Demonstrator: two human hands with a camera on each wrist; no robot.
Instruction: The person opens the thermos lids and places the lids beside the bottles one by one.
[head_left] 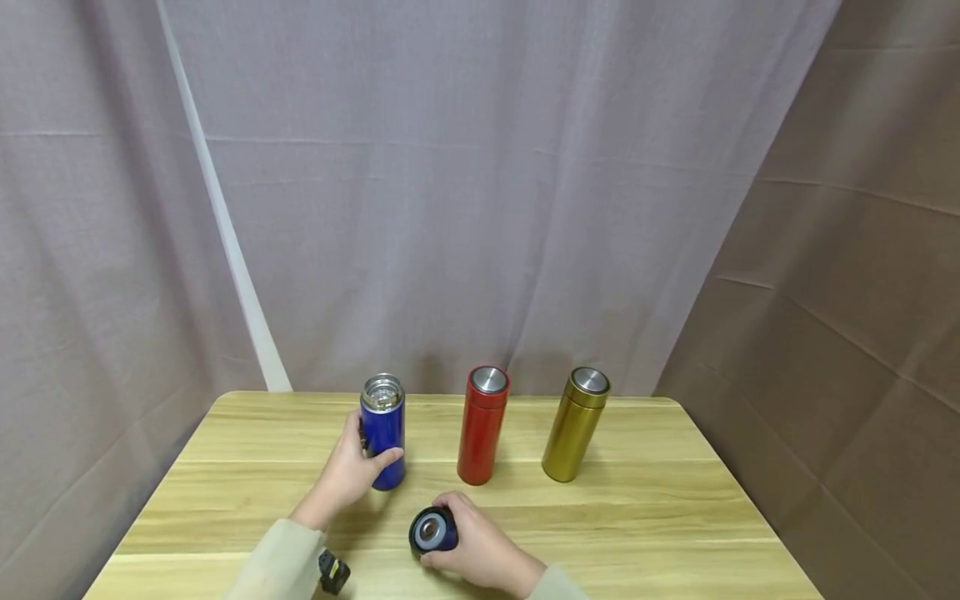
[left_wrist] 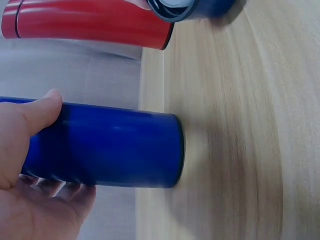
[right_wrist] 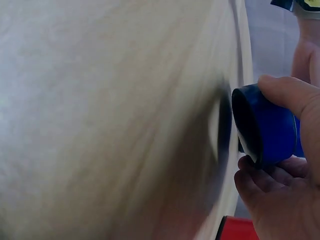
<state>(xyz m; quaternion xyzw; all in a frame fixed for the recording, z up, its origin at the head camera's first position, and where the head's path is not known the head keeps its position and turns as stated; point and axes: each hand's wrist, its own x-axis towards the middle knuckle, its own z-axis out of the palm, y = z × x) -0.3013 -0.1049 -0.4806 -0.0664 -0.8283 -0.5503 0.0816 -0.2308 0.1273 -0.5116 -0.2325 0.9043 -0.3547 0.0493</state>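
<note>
A blue thermos bottle (head_left: 384,433) stands upright at the left of the table, its bare steel mouth facing up with no lid on it. My left hand (head_left: 354,465) grips its body, the thumb across the near side; the left wrist view shows the fingers curled around the blue thermos bottle (left_wrist: 115,145) and its base at the wood. Nearer to me, my right hand (head_left: 480,546) holds the blue lid (head_left: 433,530) by its sides, with the inside turned toward the head camera. In the right wrist view thumb and fingers wrap the lid (right_wrist: 275,127).
A red thermos bottle (head_left: 483,429) stands mid-table with its lid on, right of the blue one. Farther right is a gold thermos bottle (head_left: 575,427), lidded too. Grey curtains (head_left: 450,208) hang behind the wooden table (head_left: 660,517).
</note>
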